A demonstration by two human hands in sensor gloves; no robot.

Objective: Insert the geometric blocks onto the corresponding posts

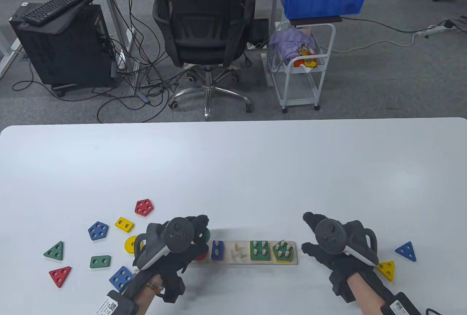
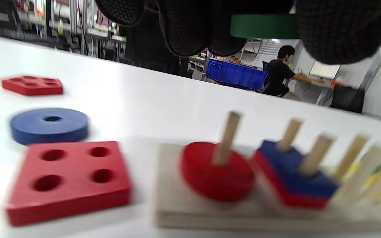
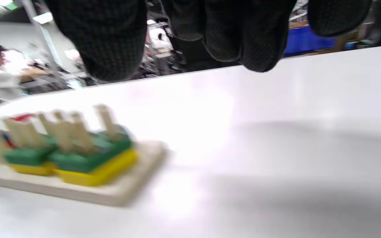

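The wooden peg board (image 1: 233, 261) lies near the front edge, between my hands. It holds a red disc (image 2: 217, 172) on its single post, a blue rectangle (image 1: 217, 250), a green square (image 1: 259, 250) and a green pentagon (image 1: 283, 250). The three-post spot (image 1: 239, 251) is bare. My left hand (image 1: 201, 234) pinches a green disc (image 2: 263, 25), which also shows in the table view (image 1: 207, 235). It holds the disc above the board's left end, over the single post (image 2: 227, 137). My right hand (image 1: 308, 233) is open and holds nothing, just right of the board.
Loose blocks lie left of the board: red pentagon (image 1: 144, 206), yellow rectangle (image 1: 124, 224), blue pentagon (image 1: 98, 230), green triangle (image 1: 54, 251), blue square (image 1: 121, 277), blue disc (image 2: 49, 125), red square (image 2: 68, 180). A blue triangle (image 1: 406, 251) and a yellow triangle (image 1: 386, 269) lie at the right.
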